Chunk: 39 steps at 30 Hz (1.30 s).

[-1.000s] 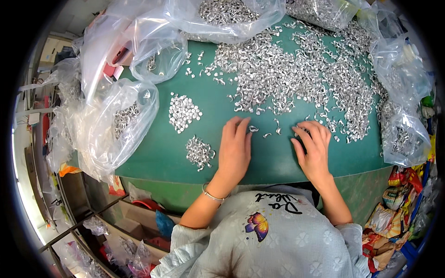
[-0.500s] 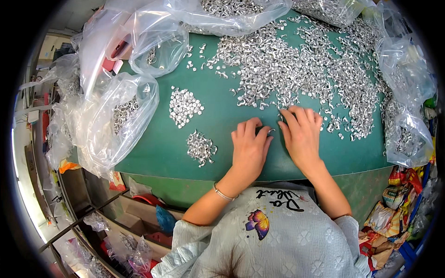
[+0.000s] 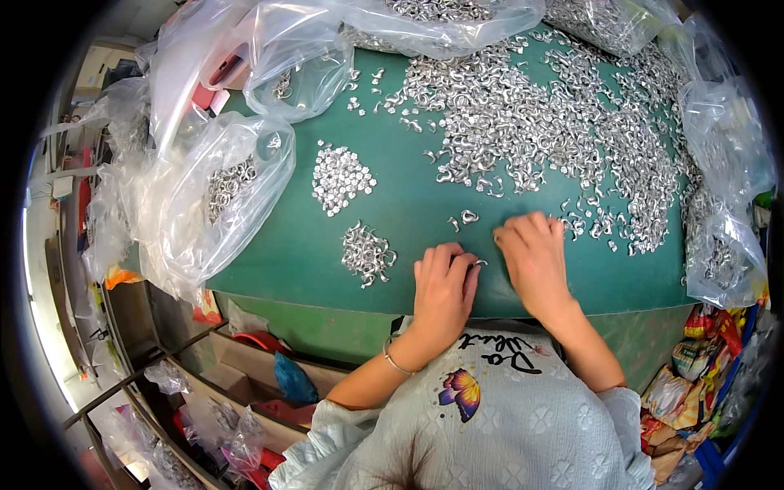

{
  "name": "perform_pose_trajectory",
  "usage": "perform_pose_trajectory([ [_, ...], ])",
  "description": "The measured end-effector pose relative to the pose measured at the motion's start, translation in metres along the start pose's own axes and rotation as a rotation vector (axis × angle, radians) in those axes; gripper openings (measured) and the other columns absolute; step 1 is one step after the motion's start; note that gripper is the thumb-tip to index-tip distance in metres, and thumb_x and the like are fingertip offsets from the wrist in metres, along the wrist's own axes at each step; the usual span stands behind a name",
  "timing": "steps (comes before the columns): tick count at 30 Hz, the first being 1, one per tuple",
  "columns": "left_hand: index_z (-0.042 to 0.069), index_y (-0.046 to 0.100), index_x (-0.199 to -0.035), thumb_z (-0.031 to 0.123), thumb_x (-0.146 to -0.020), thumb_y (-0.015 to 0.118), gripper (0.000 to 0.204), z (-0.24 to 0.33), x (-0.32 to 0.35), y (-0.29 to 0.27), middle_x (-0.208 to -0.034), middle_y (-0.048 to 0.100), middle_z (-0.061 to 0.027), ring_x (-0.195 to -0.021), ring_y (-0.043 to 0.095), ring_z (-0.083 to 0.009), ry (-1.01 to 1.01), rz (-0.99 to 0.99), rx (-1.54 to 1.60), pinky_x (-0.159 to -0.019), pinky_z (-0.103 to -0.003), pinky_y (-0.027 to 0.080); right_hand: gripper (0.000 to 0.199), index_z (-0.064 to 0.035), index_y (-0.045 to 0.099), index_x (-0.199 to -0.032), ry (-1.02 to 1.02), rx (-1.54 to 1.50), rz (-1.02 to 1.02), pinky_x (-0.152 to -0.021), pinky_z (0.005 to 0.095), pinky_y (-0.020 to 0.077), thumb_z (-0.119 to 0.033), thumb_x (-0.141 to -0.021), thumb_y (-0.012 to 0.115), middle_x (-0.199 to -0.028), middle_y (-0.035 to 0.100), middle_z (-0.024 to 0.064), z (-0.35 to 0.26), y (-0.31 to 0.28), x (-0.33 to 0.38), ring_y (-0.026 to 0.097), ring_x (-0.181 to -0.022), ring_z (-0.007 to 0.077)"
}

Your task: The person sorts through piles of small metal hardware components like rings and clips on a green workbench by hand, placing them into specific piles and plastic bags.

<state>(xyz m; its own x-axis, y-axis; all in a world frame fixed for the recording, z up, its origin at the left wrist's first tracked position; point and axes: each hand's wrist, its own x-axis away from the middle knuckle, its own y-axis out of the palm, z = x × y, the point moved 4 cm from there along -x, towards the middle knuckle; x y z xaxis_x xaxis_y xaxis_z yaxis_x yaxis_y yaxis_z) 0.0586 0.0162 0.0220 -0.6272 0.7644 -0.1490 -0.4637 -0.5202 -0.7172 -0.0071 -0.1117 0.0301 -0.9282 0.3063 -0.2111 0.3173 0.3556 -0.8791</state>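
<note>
- Thumb and fingers of our left hand (image 3: 445,286) pinch a curved metal piece (image 3: 480,262); its tip juts out at two o'clock from that hand, long axis roughly toward three o'clock.
- Our right hand (image 3: 532,257) sits just beyond, at about two o'clock from the left, fingers bent downward; we cannot tell whether they pinch anything.
- Two loose pieces lie on the bare green desk (image 3: 408,196), near twelve o'clock from our left hand and ten o'clock from our right: a slim piece (image 3: 454,223), nearer the left fingertips, its long axis running eleven to five, and a curled piece (image 3: 469,216) just beside it, about equally near both hands.
- At ten o'clock from our left hand we have a small hook pile (image 3: 367,255); beyond it, a pile of chunky bits (image 3: 343,178).
- Farther, toward one o'clock, spreads the big metal heap (image 3: 523,114).
</note>
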Motion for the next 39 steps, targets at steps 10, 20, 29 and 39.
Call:
perform_pose_trajectory([
  [10, 0.0, 0.056, -0.112, 0.001, -0.079, 0.065, 0.033, -0.014, -0.034, -0.012, -0.111, 0.052, -0.0143, -0.096, 0.052, -0.0319, 0.05, 0.041, -0.091, -0.081, -0.04, 0.042, 0.021, -0.0054, 0.063, -0.093, -0.12, -0.179, -0.077, -0.074, 0.0365, 0.0387, -0.01, -0.074, 0.069, -0.096, 0.056, 0.0056, -0.016, 0.004, 0.002, 0.051, -0.09, 0.0242],
  [20, 0.0, 0.059, -0.11, -0.003, -0.079, 0.065, 0.031, -0.009, -0.039, -0.015, -0.105, 0.053, -0.0154, -0.093, 0.053, -0.031, 0.081, 0.013, -0.043, -0.08, -0.038, 0.046, 0.031, -0.0042, 0.061, -0.106, 0.059, -0.042, 0.166, -0.08, 0.0383, 0.0391, -0.007, -0.076, 0.069, -0.105, 0.056, 0.0089, 0.01, -0.011, -0.006, 0.051, -0.095, 0.0284],
  [29, -0.005, 0.056, -0.104, -0.005, -0.08, 0.062, 0.025, -0.036, -0.012, -0.029, -0.107, 0.052, -0.017, -0.095, 0.052, -0.0339, -0.024, 0.036, 0.034, -0.081, -0.04, 0.046, 0.03, -0.0037, 0.061, -0.106, 0.061, 0.012, 0.136, -0.077, 0.0379, 0.0392, -0.008, -0.077, 0.069, -0.105, 0.055, 0.0085, 0.005, -0.004, -0.019, 0.051, -0.095, 0.0268],
  [39, 0.0, 0.059, -0.108, -0.004, -0.077, 0.067, 0.033, -0.027, -0.009, -0.038, -0.11, 0.055, -0.0146, -0.1, 0.053, -0.0329, -0.015, 0.104, -0.057, -0.088, -0.041, 0.043, 0.015, -0.0011, 0.062, -0.092, 0.025, -0.232, 0.034, -0.074, 0.0387, 0.0418, -0.001, -0.078, 0.066, -0.092, 0.057, 0.0097, -0.01, 0.005, -0.004, 0.055, -0.087, 0.0282],
])
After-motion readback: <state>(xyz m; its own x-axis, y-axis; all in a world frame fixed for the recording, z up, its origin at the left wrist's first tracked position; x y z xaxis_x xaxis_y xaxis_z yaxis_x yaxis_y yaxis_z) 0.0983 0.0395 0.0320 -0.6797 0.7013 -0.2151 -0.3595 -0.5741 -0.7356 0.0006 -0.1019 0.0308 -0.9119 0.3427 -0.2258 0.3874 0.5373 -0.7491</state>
